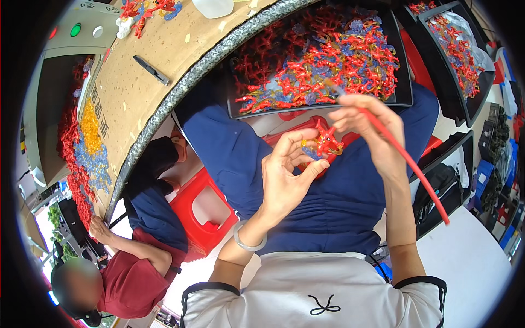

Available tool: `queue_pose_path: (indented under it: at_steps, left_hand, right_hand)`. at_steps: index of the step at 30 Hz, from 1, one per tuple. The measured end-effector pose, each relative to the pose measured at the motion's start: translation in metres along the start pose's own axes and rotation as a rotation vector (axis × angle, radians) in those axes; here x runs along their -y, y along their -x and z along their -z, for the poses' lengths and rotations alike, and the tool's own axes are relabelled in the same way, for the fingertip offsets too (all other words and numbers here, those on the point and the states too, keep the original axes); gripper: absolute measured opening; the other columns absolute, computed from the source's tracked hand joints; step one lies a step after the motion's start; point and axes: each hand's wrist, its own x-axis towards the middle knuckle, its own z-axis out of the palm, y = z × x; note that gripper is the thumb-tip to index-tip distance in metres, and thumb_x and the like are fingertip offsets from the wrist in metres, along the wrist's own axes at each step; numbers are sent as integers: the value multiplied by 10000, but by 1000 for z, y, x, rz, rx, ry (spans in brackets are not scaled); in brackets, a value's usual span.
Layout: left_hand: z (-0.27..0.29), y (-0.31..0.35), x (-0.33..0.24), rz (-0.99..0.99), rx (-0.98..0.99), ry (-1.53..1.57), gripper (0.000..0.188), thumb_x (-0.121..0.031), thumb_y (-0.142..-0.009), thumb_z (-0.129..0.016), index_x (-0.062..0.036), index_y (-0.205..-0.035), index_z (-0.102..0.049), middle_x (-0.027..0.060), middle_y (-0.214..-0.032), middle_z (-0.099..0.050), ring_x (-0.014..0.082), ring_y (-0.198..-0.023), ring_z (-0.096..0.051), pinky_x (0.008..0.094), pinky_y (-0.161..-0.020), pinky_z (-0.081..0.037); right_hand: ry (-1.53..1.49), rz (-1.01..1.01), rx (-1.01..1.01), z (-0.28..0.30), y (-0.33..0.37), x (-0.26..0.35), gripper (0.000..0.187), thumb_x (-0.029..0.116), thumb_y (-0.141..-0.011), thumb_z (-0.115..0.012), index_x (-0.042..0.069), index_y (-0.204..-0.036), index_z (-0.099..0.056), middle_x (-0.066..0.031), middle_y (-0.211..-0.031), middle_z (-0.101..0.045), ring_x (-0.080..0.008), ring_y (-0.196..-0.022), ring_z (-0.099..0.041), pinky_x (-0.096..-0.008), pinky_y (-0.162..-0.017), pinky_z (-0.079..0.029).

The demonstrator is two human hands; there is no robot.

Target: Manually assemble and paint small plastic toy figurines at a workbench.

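My left hand is closed around a small red toy figure with clear yellow and blue parts, holding it above my lap. Close by on its right, my right hand grips a paintbrush with a long red handle. The brush's slightly blurred tip points up and left, toward a black tray on my thighs. That tray holds a heap of similar red, blue and yellow toy figures. I cannot tell whether the brush touches the figure.
To the left runs a curved-edge table with a black utility knife and piles of red, blue and yellow pieces. A co-worker sits there beside a red stool. Another filled tray stands at the far right.
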Motion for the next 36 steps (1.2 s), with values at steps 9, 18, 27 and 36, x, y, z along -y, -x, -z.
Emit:
queue_pose_path:
  at_steps: [9, 18, 27, 36]
  left_hand:
    - [1, 0, -5, -61, -31, -215, 434, 59, -753, -731, 40, -1143, -541, 111, -1015, -643, 98, -843, -620, 228, -748, -513]
    - [3, 1, 0, -74, -25, -103, 417, 62, -752, -731, 42, -1124, -545, 125, -1010, -648, 100, -819, -629, 219, -714, -515]
    - [13, -2, -6, 181, 85, 300, 397, 64, -796, -685, 53, -1155, -518, 136, -1003, -640, 129, -827, -641, 255, -757, -532]
    - [5, -1, -2, 90, -5, 142, 400, 68, -776, -706, 49, -1136, -532, 128, -1011, -644, 113, -822, -638, 229, -746, -528]
  right_hand:
    - [494, 296, 125, 7, 11, 27, 222, 188, -898, -593, -21, -877, -665, -79, -784, -644, -129, -639, -570, -255, -577, -437]
    - [492, 233, 159, -1, 12, 30, 99, 52, -847, -581, -11, -799, -640, -90, -776, -658, -168, -677, -584, -264, -636, -450]
    - [793, 390, 76, 11, 4, 38, 124, 109, -851, -586, 22, -789, -648, -66, -750, -646, -203, -671, -562, -302, -683, -413]
    - [936, 458, -19, 11, 3, 36, 97, 86, -836, -600, 31, -781, -658, -52, -778, -656, -174, -705, -559, -311, -665, -402]
